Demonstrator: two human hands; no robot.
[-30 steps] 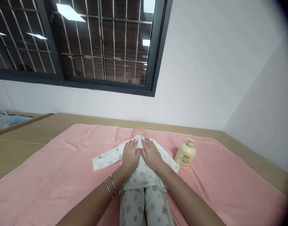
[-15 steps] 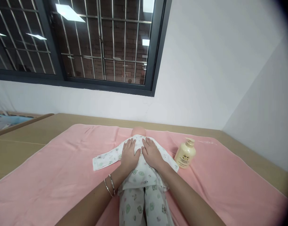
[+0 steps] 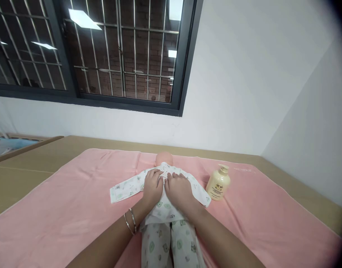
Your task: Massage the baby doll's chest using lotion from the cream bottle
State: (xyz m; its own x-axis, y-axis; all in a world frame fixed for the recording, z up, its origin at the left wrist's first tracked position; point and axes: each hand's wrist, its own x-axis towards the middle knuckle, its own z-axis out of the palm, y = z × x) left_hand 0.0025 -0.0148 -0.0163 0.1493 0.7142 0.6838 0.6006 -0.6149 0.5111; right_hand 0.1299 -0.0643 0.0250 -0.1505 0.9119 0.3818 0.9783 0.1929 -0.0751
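A baby doll with a bald pink head (image 3: 164, 158) lies on its back, dressed in a white printed top (image 3: 165, 212) and matching trousers (image 3: 160, 242). Both sleeves spread out sideways. My left hand (image 3: 153, 186) rests on the left of the chest, fingers bent and closed on the top's front cloth. Close beside it, my right hand (image 3: 179, 188) is closed on the cloth in the same way, its fingertips curled under. The thumbs almost meet over the middle of the chest. What the fingertips pinch is partly hidden.
Under the doll is a pink blanket (image 3: 76, 216) over a tan padded surface (image 3: 28, 178). A cream pump bottle (image 3: 218, 184) stands just right of the right sleeve's cuff. Behind are a white wall (image 3: 229, 93) and a barred window (image 3: 184, 74).
My fingers, stretched flat on the chest before, have curled into the cloth. Both hands have drawn closer together, and folds show at the top's neckline.
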